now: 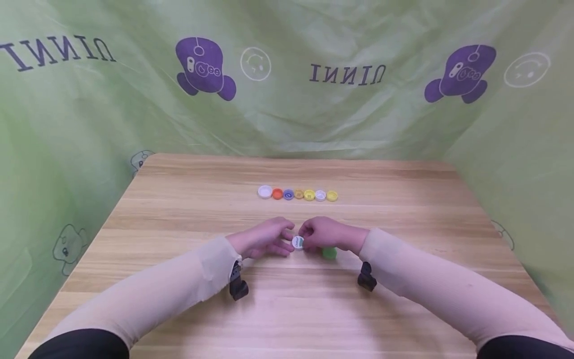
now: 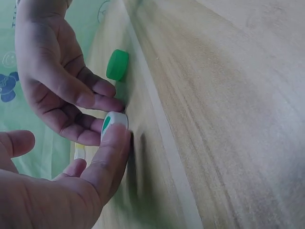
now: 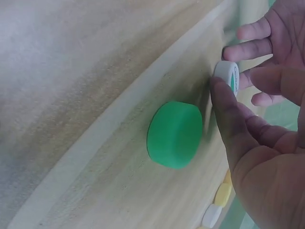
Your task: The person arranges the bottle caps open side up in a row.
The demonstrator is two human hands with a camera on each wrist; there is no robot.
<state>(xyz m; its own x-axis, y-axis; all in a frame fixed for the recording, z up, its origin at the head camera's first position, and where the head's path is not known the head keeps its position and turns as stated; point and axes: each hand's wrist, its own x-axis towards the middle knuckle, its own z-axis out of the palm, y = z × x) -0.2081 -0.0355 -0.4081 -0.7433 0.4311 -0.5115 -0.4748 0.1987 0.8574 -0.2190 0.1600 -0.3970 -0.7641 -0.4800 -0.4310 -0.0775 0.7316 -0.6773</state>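
Note:
A small white bottle cap with a green mark on its face is between the two hands, above or on the wooden tabletop. My right hand holds it with curled fingertips; its thumb tip is partly hidden. From the left, my left hand reaches in with spread fingers. One left finger touches the cap's near side, while the left thumb stays away from it. Beneath the right hand lies a green bottle cap, apart from the fingers.
Beyond the hands stretches a row of several caps, among them a large white cap, a red cap, a blue cap and a yellow cap. Green printed cloth hangs behind the wooden table.

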